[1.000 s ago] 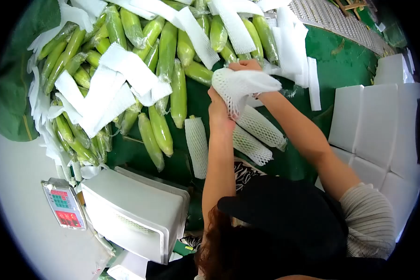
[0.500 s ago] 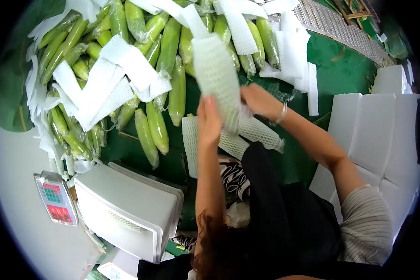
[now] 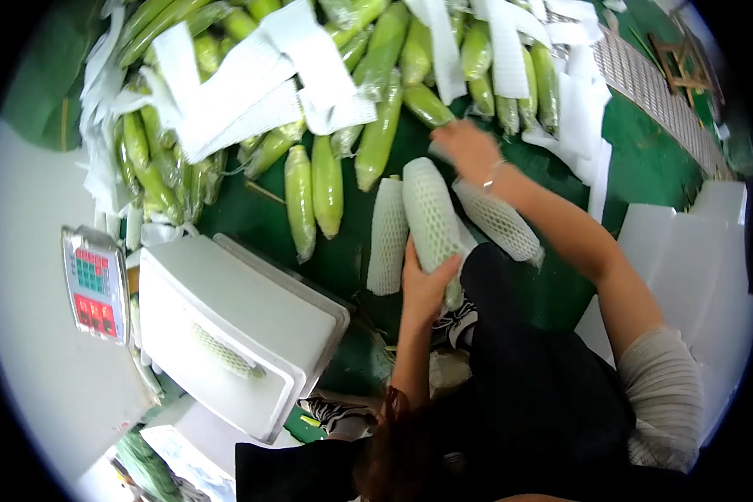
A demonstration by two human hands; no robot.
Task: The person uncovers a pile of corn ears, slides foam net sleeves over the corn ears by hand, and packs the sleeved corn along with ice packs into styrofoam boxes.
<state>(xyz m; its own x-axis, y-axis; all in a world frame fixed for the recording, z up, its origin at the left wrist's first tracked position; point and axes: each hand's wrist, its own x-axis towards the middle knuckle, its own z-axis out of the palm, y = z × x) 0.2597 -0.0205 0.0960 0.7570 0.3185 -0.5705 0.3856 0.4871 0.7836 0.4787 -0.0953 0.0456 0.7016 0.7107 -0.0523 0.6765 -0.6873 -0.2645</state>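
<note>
My left hand (image 3: 427, 280) is closed around the lower part of a zucchini in a white foam net sleeve (image 3: 429, 205). The zucchini's green tip shows below the sleeve. My right hand (image 3: 470, 153) is smeared by motion above and right of it, at the near end of a film-wrapped zucchini (image 3: 425, 102); whether its fingers grip anything is unclear. Two more sleeved zucchini lie on the green surface, one at left (image 3: 386, 238) and one at right (image 3: 499, 219). Beyond my hands spreads a pile of film-wrapped green zucchini (image 3: 382, 125).
White foam sleeves (image 3: 234, 92) lie across the pile, with more at the right (image 3: 573, 109). A white foam box (image 3: 217, 301) stands at lower left beside a digital scale display (image 3: 94, 284). White foam boxes (image 3: 678, 259) are at the right, and a perforated metal strip (image 3: 661, 100) lies behind.
The sleeve, earlier blurred between both hands, is now fully over the zucchini in my left hand. My right hand has come off it and moved toward the pile. The view has shifted.
</note>
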